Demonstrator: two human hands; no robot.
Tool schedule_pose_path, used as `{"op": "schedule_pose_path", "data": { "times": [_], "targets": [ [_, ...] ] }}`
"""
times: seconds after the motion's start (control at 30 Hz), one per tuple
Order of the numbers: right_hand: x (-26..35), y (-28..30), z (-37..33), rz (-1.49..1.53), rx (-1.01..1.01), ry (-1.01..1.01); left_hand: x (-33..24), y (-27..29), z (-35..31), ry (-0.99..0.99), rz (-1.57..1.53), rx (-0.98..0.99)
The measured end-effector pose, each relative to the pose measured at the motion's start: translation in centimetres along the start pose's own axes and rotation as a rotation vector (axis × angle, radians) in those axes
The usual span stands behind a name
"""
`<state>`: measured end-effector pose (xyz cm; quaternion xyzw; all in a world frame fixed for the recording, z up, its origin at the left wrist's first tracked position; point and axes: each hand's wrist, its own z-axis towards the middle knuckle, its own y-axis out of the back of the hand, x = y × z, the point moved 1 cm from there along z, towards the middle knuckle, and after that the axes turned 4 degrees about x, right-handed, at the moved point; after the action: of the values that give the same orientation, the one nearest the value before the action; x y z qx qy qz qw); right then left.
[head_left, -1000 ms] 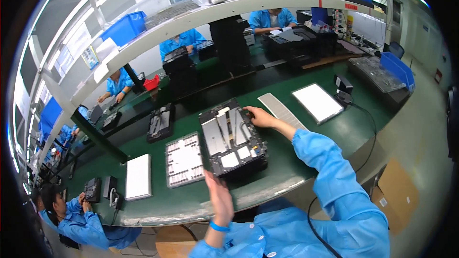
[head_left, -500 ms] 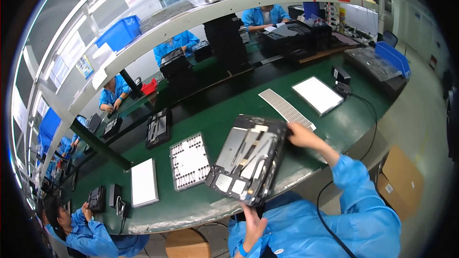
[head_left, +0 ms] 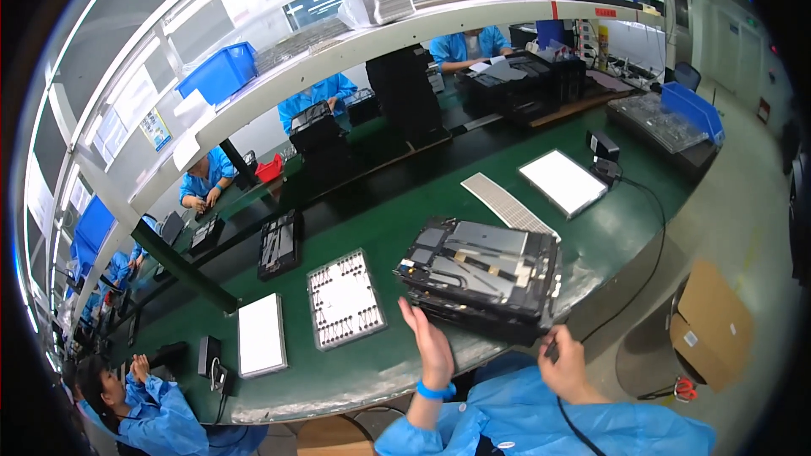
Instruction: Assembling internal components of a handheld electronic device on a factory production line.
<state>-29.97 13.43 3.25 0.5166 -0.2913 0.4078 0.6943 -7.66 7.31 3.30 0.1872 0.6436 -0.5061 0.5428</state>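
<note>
Curled fingers of the right hand [head_left: 568, 365] meet the near right corner of a stack of opened tablet-like devices [head_left: 477, 263]; whether they pinch that corner or only press on it, I cannot tell. Spread flat with its palm toward the stack, the left hand [head_left: 432, 350] is at the near left side, fingers straight and closed on nothing; a blue wristband [head_left: 435, 390] circles that wrist. The stack is at the front edge of the green workbench [head_left: 422, 190], slightly askew, its top unit showing grey plates and dark ribbon strips in a black frame. Whether its underside rests on the bench is hidden.

Just behind the stack lies a pale gridded strip [head_left: 509, 205], and to the right of that a white flat panel [head_left: 563, 183] near a black power adapter [head_left: 603, 145]. Left of the stack, well apart from the hands, sits a white tray [head_left: 346, 298] edged with rows of small dark parts. Beyond it are another white panel [head_left: 263, 335] and a second black adapter [head_left: 209, 356]. Behind the tray lies an opened black device [head_left: 280, 243]. Co-workers in blue sit around the line.
</note>
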Motion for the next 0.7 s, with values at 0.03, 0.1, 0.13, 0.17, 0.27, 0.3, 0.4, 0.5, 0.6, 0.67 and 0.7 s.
{"op": "schedule_pose_path", "data": {
  "times": [0.03, 0.1, 0.13, 0.17, 0.27, 0.3, 0.4, 0.5, 0.6, 0.67, 0.7],
  "targets": [
    [0.3, -0.9, -0.2, 0.026, 0.042, 0.006, -0.2, 0.5, -1.9, 0.056, -0.061, 0.103],
    [1.3, -2.7, -1.2, 0.043, 0.193, 0.057, 1.3, 1.7, -5.9, 0.240, -0.208, 0.195],
    [2.8, -2.9, -1.1, -0.113, 0.242, 0.154, -0.6, 1.0, -6.8, 0.235, -0.130, 0.311],
    [4.3, -2.8, -0.8, -0.263, 0.294, 0.252, -2.4, 0.4, -7.5, 0.232, -0.047, 0.422],
    [4.9, -4.9, 1.1, -0.279, 0.317, 0.344, -3.8, 1.7, -6.1, 0.188, -0.012, 0.477],
    [5.1, -5.8, 1.6, -0.252, 0.321, 0.337, -3.5, 2.3, -5.4, 0.192, 0.015, 0.470],
    [5.6, -8.4, 3.6, -0.167, 0.378, 0.526, -2.4, 3.3, -3.9, 0.186, 0.040, 0.393],
    [3.5, -8.0, 6.8, -0.020, 0.553, 0.626, -1.2, 4.8, -3.1, 0.057, 0.213, 0.306],
    [2.2, -3.3, 8.4, -0.046, 0.339, 0.461, -1.8, 5.4, -3.8, 0.075, 0.259, 0.287],
    [1.3, -2.1, 8.9, -0.047, 0.145, 0.422, -1.2, 5.8, -4.4, 0.025, 0.371, 0.308],
    [1.0, -2.2, 9.6, -0.064, 0.060, 0.370, -0.9, 6.0, -4.6, 0.019, 0.424, 0.316]
  ]
}}
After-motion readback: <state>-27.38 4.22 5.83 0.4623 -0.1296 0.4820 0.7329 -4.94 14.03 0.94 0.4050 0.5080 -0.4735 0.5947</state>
